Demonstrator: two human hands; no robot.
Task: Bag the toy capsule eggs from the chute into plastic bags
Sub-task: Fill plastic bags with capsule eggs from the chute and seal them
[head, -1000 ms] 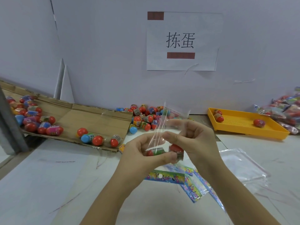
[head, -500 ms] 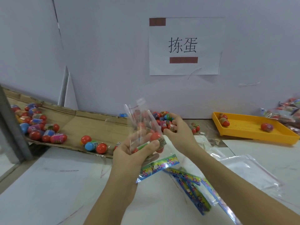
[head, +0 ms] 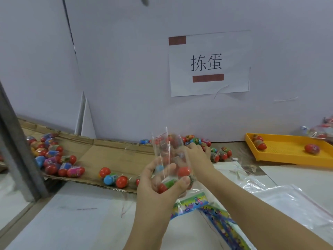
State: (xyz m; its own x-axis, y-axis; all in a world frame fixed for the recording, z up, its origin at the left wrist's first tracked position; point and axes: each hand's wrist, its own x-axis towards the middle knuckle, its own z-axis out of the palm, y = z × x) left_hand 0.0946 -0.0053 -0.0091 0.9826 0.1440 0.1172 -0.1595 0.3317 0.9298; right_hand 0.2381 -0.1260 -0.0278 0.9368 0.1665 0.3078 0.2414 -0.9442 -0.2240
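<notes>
Left hand (head: 158, 186), its grip closed round an upright clear plastic bag (head: 169, 154) holding red and green capsule eggs (head: 183, 171), above the white table (head: 81, 222). Right hand (head: 197, 156) touches loose multicoloured eggs (head: 220, 153) behind; its grip unclear.

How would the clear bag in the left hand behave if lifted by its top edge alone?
Probably floppy: the clear bag is thin film, propped by the left hand. Likely bottom-heavy: eggs sit low, so it would sag.

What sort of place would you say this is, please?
Probably a toy hand-packing station: colourful plastic capsule eggs lie on a brown cardboard chute, the left hand holds a clear plastic bag of eggs, and a yellow plastic tray sits nearby.
</notes>
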